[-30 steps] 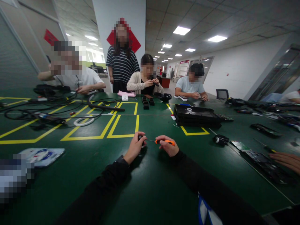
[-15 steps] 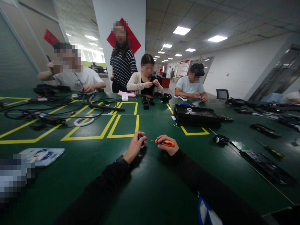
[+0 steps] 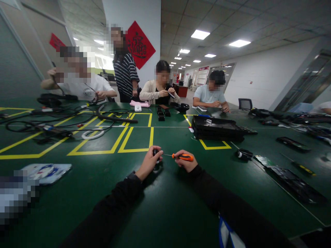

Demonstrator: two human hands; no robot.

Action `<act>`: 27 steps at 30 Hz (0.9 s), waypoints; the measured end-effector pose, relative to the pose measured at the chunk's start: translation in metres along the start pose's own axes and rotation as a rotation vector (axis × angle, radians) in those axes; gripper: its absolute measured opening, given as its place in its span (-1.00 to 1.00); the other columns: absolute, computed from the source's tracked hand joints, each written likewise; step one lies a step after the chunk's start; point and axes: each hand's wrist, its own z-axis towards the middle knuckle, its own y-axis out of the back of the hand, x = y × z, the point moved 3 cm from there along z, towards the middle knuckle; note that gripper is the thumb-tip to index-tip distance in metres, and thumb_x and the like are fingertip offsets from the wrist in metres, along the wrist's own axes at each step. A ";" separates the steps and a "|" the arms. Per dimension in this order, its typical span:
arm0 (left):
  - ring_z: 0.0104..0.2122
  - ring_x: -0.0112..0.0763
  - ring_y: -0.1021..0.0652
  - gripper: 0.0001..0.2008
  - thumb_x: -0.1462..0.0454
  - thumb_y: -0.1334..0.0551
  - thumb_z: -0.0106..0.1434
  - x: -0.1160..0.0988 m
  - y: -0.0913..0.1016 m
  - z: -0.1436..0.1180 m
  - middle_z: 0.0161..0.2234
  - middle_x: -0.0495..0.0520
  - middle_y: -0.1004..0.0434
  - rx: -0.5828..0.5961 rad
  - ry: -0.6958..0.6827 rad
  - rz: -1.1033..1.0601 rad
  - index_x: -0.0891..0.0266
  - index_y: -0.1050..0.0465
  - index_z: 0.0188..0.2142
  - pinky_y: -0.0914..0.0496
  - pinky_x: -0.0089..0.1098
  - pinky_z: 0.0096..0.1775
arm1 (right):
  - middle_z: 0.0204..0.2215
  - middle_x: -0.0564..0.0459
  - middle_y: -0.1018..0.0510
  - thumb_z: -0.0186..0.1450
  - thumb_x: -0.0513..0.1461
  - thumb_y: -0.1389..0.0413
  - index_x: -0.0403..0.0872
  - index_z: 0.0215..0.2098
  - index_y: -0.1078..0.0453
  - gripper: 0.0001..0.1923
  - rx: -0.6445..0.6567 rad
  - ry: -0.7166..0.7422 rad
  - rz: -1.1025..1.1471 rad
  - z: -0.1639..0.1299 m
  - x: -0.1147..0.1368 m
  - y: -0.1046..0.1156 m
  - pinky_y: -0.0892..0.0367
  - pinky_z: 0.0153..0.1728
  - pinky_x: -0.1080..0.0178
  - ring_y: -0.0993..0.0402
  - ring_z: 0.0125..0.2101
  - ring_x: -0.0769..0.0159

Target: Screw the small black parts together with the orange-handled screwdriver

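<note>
In the middle of the green table, my left hand [image 3: 149, 162] grips a small black object [image 3: 156, 152], partly hidden by the fingers; its kind does not show. A screwdriver with an orange and black handle [image 3: 185, 157] sits in my right hand [image 3: 188, 163], held nearly level. Its thin shaft [image 3: 168, 154] points left and reaches toward the black object at my left fingertips. Whether the tip touches it is too small to tell.
Stacked black trays [image 3: 217, 128] stand beyond my right hand. A yellow screwdriver [image 3: 301, 167] and circuit boards [image 3: 294, 181] lie at the right. Cables [image 3: 77, 119] and a white coil [image 3: 93, 134] spread over the left. Several people sit or stand across the table [image 3: 170, 213].
Both hands keep nearly the same place and hold; the screwdriver has shifted very slightly right. Across the table, the standing person in stripes has moved left and turned.
</note>
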 end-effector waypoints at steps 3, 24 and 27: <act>-0.51 -0.52 -0.45 -0.68 0.14 -0.18 0.04 0.001 0.000 0.000 -0.42 -0.04 -0.33 0.003 0.011 -0.008 0.22 -0.23 -0.23 -0.35 -0.46 -0.43 | -0.48 0.08 -0.40 -0.02 -0.25 -0.18 -0.10 -0.49 -0.41 -0.89 0.024 0.079 -0.058 -0.001 0.003 -0.001 -0.20 -0.64 0.38 -0.24 -0.65 0.51; -0.53 -0.53 -0.43 -0.67 0.03 -0.01 0.15 0.000 0.000 0.000 -0.38 0.01 -0.38 0.063 -0.003 -0.092 0.24 -0.26 -0.27 -0.34 -0.47 -0.46 | -0.59 0.12 -0.39 0.10 -0.18 -0.07 -0.12 -0.36 -0.38 -0.81 0.036 0.058 -0.044 -0.007 0.013 -0.007 -0.18 -0.65 0.41 -0.27 -0.65 0.49; -0.54 -0.52 -0.43 -0.65 0.03 0.03 0.17 -0.002 0.000 0.000 -0.39 0.02 -0.38 0.063 -0.016 -0.094 0.25 -0.27 -0.27 -0.34 -0.47 -0.47 | -0.54 0.10 -0.42 0.12 -0.18 -0.06 -0.12 -0.28 -0.34 -0.77 0.017 0.107 -0.084 -0.011 0.019 -0.009 -0.19 -0.66 0.41 -0.27 -0.66 0.51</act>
